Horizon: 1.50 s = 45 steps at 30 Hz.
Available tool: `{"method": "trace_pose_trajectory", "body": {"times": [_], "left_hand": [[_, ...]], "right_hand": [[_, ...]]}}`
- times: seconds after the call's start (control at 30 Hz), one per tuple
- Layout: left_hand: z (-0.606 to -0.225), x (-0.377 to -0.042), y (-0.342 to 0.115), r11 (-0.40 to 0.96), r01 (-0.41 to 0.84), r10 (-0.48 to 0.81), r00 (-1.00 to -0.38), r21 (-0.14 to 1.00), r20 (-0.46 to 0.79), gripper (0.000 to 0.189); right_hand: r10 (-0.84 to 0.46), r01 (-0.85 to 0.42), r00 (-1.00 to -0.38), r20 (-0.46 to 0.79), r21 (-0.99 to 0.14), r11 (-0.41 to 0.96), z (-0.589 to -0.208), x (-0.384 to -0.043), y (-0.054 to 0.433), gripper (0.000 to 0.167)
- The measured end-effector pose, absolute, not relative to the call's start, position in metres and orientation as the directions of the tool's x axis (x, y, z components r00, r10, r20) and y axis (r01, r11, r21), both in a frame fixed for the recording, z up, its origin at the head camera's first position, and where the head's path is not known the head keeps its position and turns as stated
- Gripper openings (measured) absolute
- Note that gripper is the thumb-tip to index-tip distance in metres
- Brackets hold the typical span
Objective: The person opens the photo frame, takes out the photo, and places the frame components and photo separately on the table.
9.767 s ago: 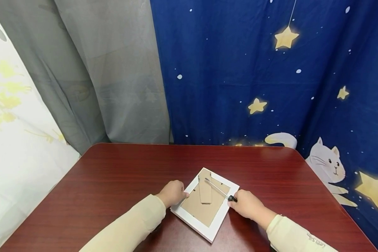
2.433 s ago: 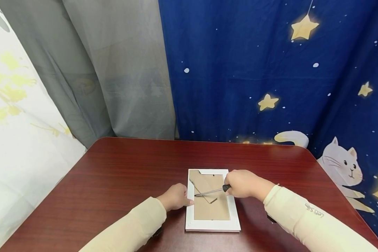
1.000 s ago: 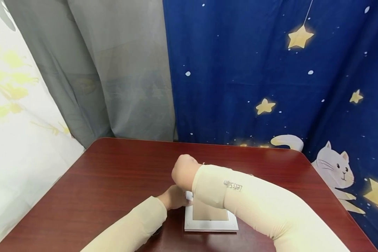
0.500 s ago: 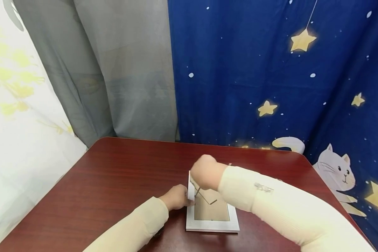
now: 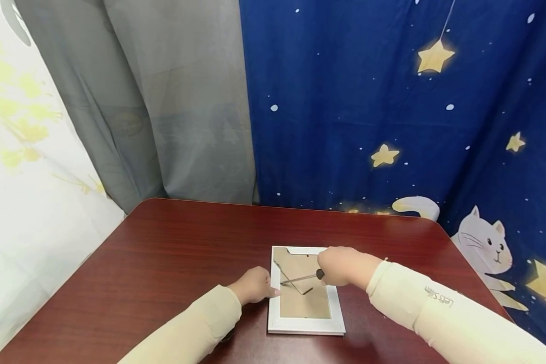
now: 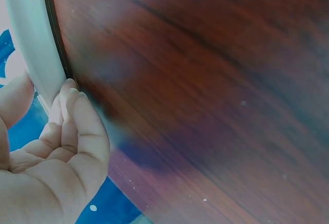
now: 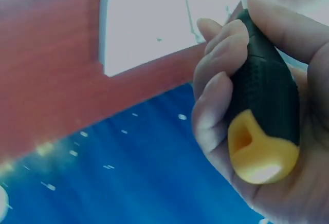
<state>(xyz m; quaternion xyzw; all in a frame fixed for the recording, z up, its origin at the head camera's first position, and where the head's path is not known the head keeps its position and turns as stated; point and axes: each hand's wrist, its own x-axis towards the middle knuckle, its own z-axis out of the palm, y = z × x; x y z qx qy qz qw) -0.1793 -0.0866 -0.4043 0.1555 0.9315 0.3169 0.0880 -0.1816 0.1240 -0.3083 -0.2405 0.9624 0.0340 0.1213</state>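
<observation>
A white picture frame (image 5: 307, 326) lies back side up on the table, its tan backing board (image 5: 302, 306) showing inside the border. My left hand (image 5: 253, 286) pinches its left edge, thumb on top; in the left wrist view the fingertips sit at the frame's edge (image 6: 38, 34). My right hand (image 5: 342, 265) grips a screwdriver (image 5: 302, 277) from the right side, shaft slanting left across the board. The tip is at the left inner edge, near my left thumb. In the right wrist view the black and yellow handle (image 7: 267, 90) fills my curled fingers. An easel-back stand leg (image 5: 296, 265) lies on the board.
The dark red wooden table (image 5: 195, 242) stretches around the frame. Behind it hang a grey curtain (image 5: 182, 101) and a blue star-patterned curtain (image 5: 327, 101), with a white cloth (image 5: 36, 242) at the left.
The frame has turned from slanted to nearly straight. My right hand reached across its upper left, then drew back right, the screwdriver tip again at the left inner edge. My left hand stays on the edge.
</observation>
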Motion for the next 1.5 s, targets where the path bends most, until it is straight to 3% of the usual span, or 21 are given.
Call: {"method": "trace_pose_trajectory", "body": {"times": [0.23, 0.53, 0.7, 0.97, 1.5], "left_hand": [[-0.410, -0.175, -0.085, 0.753, 0.209, 0.331, -0.940, 0.624, -0.084, 0.043], [-0.405, -0.170, -0.084, 0.762, 0.230, 0.337, -0.939, 0.605, -0.067, 0.039], [-0.403, -0.167, -0.083, 0.783, 0.218, 0.329, -0.940, 0.583, -0.090, 0.037], [-0.403, -0.165, -0.086, 0.798, 0.263, 0.361, -0.929, 0.542, -0.080, 0.037], [-0.405, -0.162, -0.084, 0.792, 0.260, 0.353, -0.933, 0.552, -0.066, 0.038]], "right_hand": [[-0.460, -0.433, -0.876, -0.143, -0.184, 0.882, -0.344, -0.169, 0.155, 0.033], [-0.424, -0.384, -0.905, -0.025, -0.380, 0.842, -0.379, -0.156, 0.182, 0.026], [-0.351, -0.322, -0.936, 0.001, -0.401, 0.857, -0.388, -0.152, 0.183, 0.015], [-0.245, -0.230, -0.969, 0.008, -0.373, 0.899, -0.395, -0.153, 0.179, 0.014], [-0.229, -0.198, -0.973, -0.017, -0.450, 0.871, -0.405, -0.149, 0.177, 0.014]]}}
